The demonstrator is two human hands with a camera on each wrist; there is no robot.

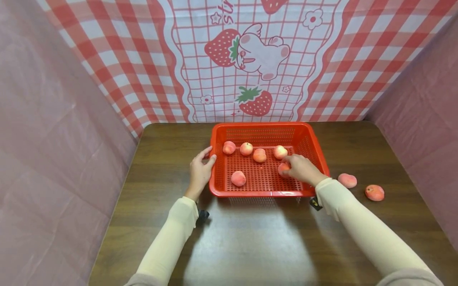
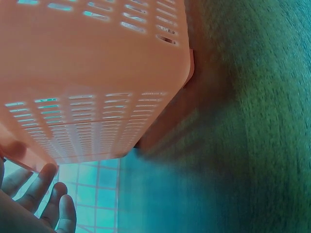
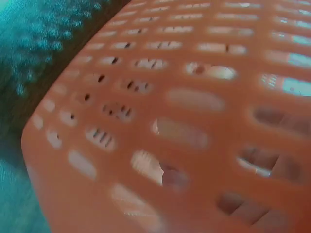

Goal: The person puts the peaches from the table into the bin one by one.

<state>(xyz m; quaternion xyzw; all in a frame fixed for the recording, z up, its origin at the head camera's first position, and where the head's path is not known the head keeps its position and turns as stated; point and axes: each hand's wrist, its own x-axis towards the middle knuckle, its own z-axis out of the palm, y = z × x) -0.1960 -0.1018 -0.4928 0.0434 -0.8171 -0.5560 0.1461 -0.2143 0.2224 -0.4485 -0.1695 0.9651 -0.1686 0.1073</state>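
A red plastic basket (image 1: pixel 264 194) with slotted walls stands toward the back of the table. Inside it, the right hand (image 1: pixel 302 169) grips a peach (image 1: pixel 284 169) between thumb and fingers, low over the basket's floor. In the right wrist view the slotted wall (image 3: pixel 160 111) hides most of that hand. At the left rim rests the left hand (image 1: pixel 201 171), its fingertips touching the edge, and its fingers (image 2: pixel 36 189) look fairly straight in the left wrist view. Several other peaches lie in the basket, among them one peach (image 1: pixel 238 178) at the front left.
Right of the basket, two more peaches sit on the wooden table (image 1: pixel 250 238): a near-basket peach (image 1: pixel 347 180) and a farther peach (image 1: pixel 374 192). A checked strawberry-print cloth (image 1: pixel 250 59) hangs behind. Pink cloth (image 1: pixel 53 139) closes off both sides.
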